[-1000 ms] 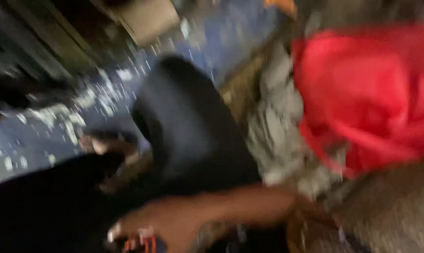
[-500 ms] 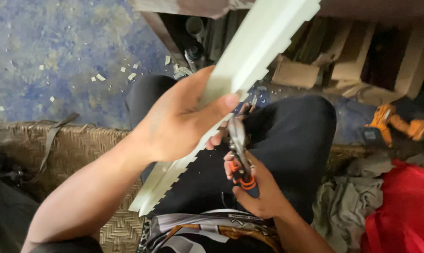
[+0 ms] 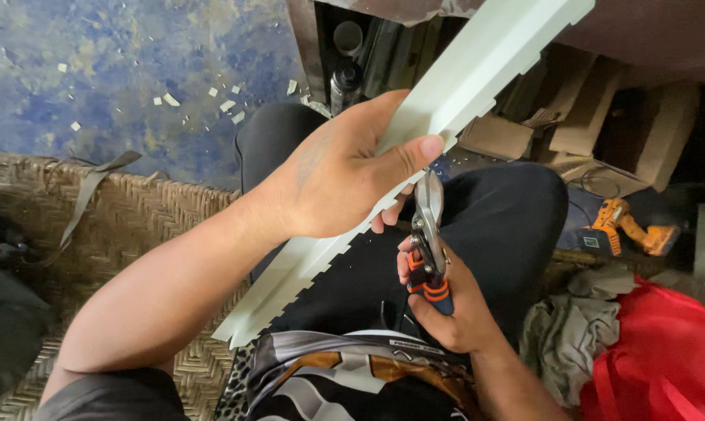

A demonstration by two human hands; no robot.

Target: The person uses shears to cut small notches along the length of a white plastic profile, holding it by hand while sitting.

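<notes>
My left hand [image 3: 345, 175] grips a long pale strip [image 3: 477, 74] with a notched, saw-toothed edge; the strip slants from upper right down to lower left across my lap. My right hand [image 3: 446, 300] is closed on the orange-and-black handles of metal snips [image 3: 428, 226]. The snips' blades point up at the strip's notched edge, just under my left thumb. My knees in black trousers [image 3: 508, 218] lie beneath both hands.
I sit on a woven mat [image 3: 142, 226] beside a blue floor [image 3: 95, 70] strewn with small pale offcuts. An orange power drill [image 3: 625, 226] lies at right, near cardboard boxes [image 3: 594, 117]. A red bag [image 3: 664, 351] and grey cloth [image 3: 571, 343] are at lower right.
A second ago the view was blurred and swung toward the red bag. It has since turned to my lap, and over the last half second the hands, strip and snips stay much the same.
</notes>
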